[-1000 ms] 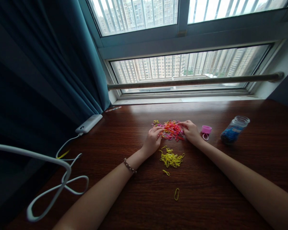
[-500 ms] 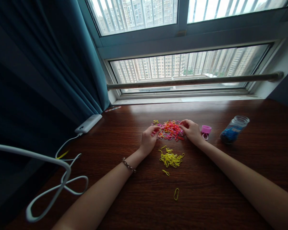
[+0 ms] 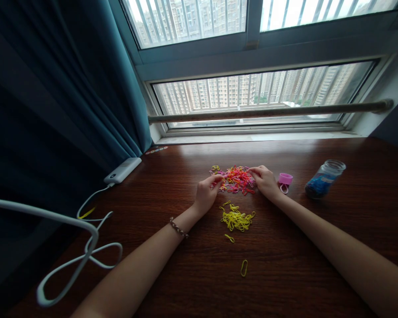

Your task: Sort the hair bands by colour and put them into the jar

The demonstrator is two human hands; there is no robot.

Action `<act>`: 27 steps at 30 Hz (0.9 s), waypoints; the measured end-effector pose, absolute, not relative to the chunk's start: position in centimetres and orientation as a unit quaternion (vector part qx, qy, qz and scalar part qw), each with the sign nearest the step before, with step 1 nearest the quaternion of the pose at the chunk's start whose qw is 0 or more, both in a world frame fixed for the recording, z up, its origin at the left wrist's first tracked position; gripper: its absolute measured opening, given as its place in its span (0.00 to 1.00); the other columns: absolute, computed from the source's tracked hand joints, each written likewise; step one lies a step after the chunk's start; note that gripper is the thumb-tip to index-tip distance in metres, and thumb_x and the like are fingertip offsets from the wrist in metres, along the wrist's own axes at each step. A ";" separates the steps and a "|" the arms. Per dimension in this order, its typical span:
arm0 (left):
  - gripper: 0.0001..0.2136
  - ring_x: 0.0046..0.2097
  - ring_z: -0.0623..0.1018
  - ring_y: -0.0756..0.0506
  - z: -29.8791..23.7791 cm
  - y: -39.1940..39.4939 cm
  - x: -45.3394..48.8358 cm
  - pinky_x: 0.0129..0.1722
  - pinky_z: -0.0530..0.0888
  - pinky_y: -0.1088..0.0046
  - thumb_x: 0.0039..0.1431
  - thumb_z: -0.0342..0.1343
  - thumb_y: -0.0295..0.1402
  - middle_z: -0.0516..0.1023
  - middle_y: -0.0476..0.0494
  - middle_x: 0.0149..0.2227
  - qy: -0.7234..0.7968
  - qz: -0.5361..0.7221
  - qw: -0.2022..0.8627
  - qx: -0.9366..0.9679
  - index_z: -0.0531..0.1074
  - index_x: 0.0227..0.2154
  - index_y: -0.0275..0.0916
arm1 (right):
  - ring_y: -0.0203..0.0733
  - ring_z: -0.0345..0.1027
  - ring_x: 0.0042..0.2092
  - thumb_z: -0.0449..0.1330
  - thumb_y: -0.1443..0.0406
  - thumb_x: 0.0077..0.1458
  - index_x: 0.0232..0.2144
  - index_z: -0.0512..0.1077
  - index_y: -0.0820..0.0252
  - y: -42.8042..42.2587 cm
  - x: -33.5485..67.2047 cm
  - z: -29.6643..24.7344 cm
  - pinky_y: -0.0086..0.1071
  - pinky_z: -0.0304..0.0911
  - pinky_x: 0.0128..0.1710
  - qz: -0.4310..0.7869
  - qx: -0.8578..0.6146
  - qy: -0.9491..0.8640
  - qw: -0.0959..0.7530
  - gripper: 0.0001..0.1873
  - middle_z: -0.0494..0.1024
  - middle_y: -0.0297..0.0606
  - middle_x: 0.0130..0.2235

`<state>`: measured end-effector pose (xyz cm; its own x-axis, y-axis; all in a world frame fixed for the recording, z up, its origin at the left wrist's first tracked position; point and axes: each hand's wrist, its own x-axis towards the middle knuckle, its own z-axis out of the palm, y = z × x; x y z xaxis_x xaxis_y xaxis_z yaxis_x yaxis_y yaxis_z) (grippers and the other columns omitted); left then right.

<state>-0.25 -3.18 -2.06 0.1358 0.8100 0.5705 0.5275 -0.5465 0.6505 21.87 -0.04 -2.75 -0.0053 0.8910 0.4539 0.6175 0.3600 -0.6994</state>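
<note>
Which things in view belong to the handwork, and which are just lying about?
Seemingly in use:
multicoloured rubber bands, between the left hand and right hand
yellow rubber bands, heaped nearer the person

Apparently just lying about, untouched:
glass jar with blue contents
pink cap-like piece
white device with its cable

I see a loose, mostly pink, red and orange heap, probably small rubber bands, lying just beyond a tangled yellow pile.
</note>
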 end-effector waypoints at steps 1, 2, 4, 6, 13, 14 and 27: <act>0.06 0.38 0.76 0.47 -2.0 -3.2 -0.2 0.40 0.72 0.72 0.54 0.54 0.31 0.78 0.46 0.36 0.448 0.477 0.146 0.742 0.73 0.34 0.39 | 0.39 0.64 0.30 0.50 0.61 0.54 0.31 0.75 0.62 0.0 21.8 -2.8 0.32 0.58 0.32 0.150 -0.547 -0.695 0.442 0.16 0.69 0.39 0.28; 0.06 0.38 0.76 0.47 -2.0 -3.3 -0.2 0.41 0.72 0.72 0.54 0.54 0.31 0.78 0.46 0.36 0.442 0.477 0.144 0.746 0.73 0.34 0.39 | 0.39 0.64 0.30 0.49 0.61 0.54 0.31 0.75 0.62 0.1 21.8 -2.8 0.32 0.58 0.32 0.147 -0.549 -0.696 0.438 0.16 0.69 0.39 0.28; 0.06 0.38 0.76 0.47 -2.0 -3.4 -0.1 0.41 0.72 0.72 0.54 0.54 0.31 0.78 0.46 0.37 0.432 0.474 0.141 0.754 0.73 0.34 0.39 | 0.40 0.64 0.31 0.48 0.60 0.55 0.31 0.74 0.62 0.1 21.8 -2.7 0.33 0.59 0.33 0.149 -0.549 -0.693 0.443 0.16 0.70 0.40 0.29; 0.06 0.38 0.77 0.47 -2.0 -3.5 -0.1 0.41 0.72 0.72 0.54 0.53 0.31 0.78 0.46 0.36 0.428 0.470 0.139 0.759 0.73 0.34 0.39 | 0.41 0.65 0.31 0.50 0.58 0.53 0.32 0.73 0.62 0.2 21.9 -2.7 0.33 0.60 0.32 0.173 -0.546 -0.678 0.462 0.15 0.72 0.40 0.29; 0.06 0.37 0.77 0.48 -2.0 -3.4 0.0 0.40 0.73 0.72 0.54 0.53 0.31 0.78 0.46 0.36 0.425 0.472 0.139 0.760 0.73 0.34 0.38 | 0.42 0.70 0.31 0.62 0.55 0.41 0.31 0.69 0.63 0.4 22.2 -3.0 0.35 0.66 0.31 0.293 -0.510 -0.590 0.553 0.18 0.75 0.41 0.29; 0.06 0.37 0.77 0.48 -1.9 -3.4 0.0 0.41 0.73 0.72 0.54 0.53 0.31 0.78 0.46 0.36 0.424 0.473 0.139 0.760 0.73 0.34 0.38 | 0.42 0.70 0.31 0.62 0.55 0.41 0.30 0.70 0.63 0.4 22.2 -3.0 0.35 0.66 0.31 0.301 -0.503 -0.586 0.559 0.17 0.76 0.41 0.29; 0.06 0.32 0.76 0.48 -0.4 -5.6 0.9 0.37 0.72 0.72 0.54 0.53 0.32 0.79 0.43 0.30 0.237 0.351 0.207 0.882 0.74 0.30 0.36 | 0.40 0.70 0.29 0.59 0.57 0.46 0.33 0.72 0.63 0.3 22.0 -2.8 0.31 0.65 0.25 0.321 -0.493 -0.583 0.561 0.15 0.76 0.40 0.28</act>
<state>0.88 -5.59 -0.44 0.6405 0.5640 0.5212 0.2734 -0.8017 0.5316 22.01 0.32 -2.81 0.1145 0.9345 0.3371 0.2136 0.3083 -0.9270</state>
